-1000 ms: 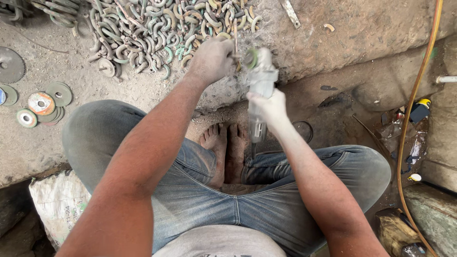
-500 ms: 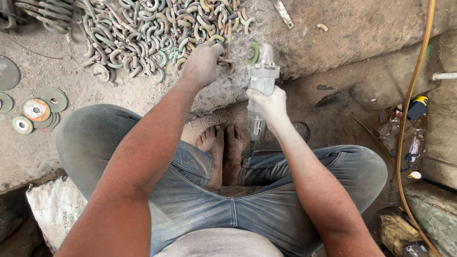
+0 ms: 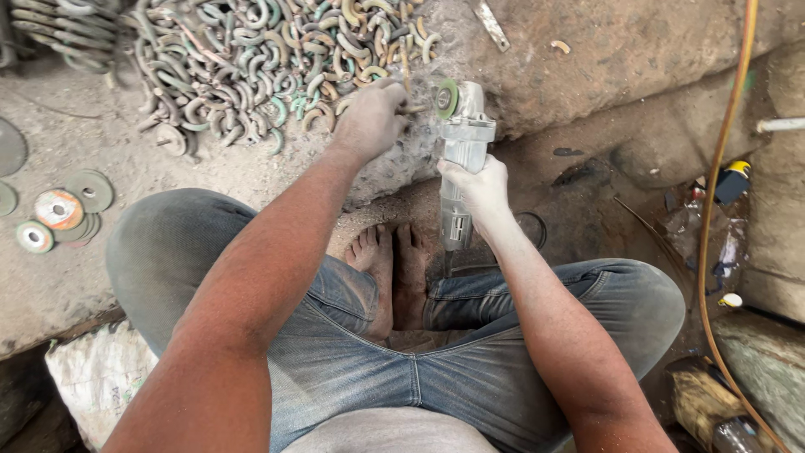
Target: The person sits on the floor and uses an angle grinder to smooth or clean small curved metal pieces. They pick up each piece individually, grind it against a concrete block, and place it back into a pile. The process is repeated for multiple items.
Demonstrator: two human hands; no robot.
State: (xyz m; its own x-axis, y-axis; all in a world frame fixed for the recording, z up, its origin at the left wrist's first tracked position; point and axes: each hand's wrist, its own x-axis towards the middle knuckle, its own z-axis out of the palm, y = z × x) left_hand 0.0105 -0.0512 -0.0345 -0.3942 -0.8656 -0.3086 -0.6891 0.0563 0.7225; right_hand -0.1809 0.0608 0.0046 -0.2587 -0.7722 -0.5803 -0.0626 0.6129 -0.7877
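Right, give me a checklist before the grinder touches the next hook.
1. Right hand wrapped around the angle grinder body: ok.
2. Left hand holding a small metal piece beside the grinding disc, fingers very near it: not ok.
3. Gloves on either hand: not ok, both bare and dusty.
4. Bare feet tucked directly below the grinder: not ok.
5. Disc spinning or stopped: cannot tell.
6. Pile of curved metal hooks within the left hand's reach: ok.
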